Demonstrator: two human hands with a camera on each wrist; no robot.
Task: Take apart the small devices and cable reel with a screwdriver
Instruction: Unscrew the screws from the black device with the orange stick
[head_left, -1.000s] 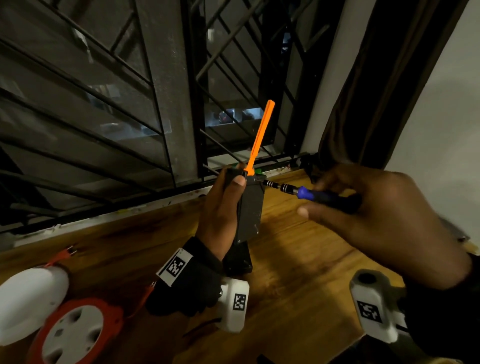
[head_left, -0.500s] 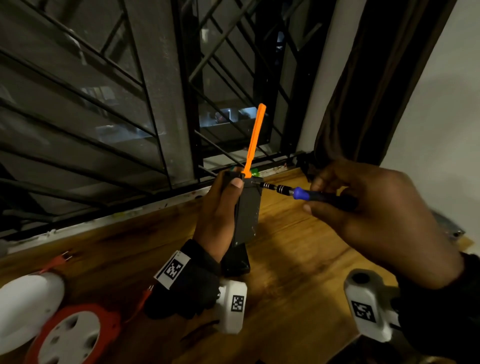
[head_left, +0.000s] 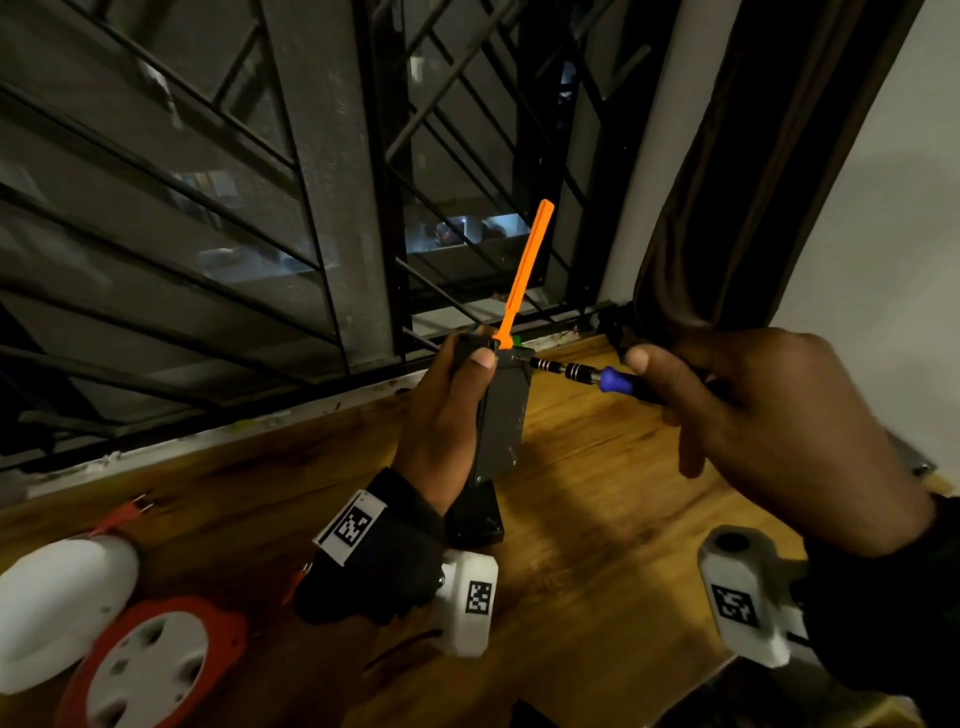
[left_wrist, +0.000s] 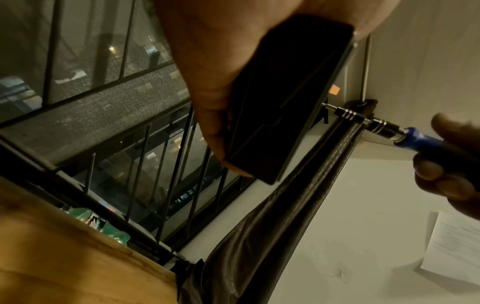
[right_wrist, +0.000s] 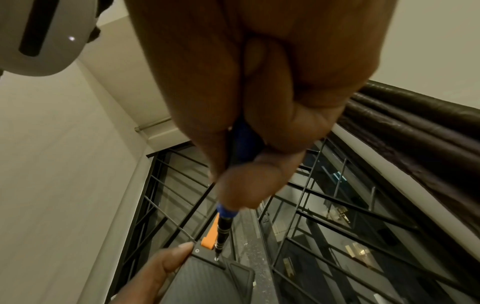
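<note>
A dark grey box-shaped device (head_left: 503, 415) with an orange lever (head_left: 524, 273) sticking up from its top stands upright above the wooden table. My left hand (head_left: 447, 415) grips it from the left, thumb on its top edge; the left wrist view shows the device (left_wrist: 283, 98) in my palm. My right hand (head_left: 737, 405) pinches a blue-handled screwdriver (head_left: 587, 375). Its tip sits on a screw at the device's upper right corner, seen as the screwdriver (right_wrist: 224, 226) meeting the device (right_wrist: 207, 281). An orange-and-white cable reel (head_left: 145, 670) lies at lower left.
A white rounded device (head_left: 57, 608) lies beside the reel at the left edge. A small black block (head_left: 475, 514) sits on the table (head_left: 597, 519) under the held device. A barred window (head_left: 311, 208) and a dark curtain (head_left: 727, 182) close off the back. A green bottle (left_wrist: 98, 222) lies on the sill.
The screwdriver tip stays on the same corner screw. My right fingers have shifted on the handle, and both hands hold nearly the same place.
</note>
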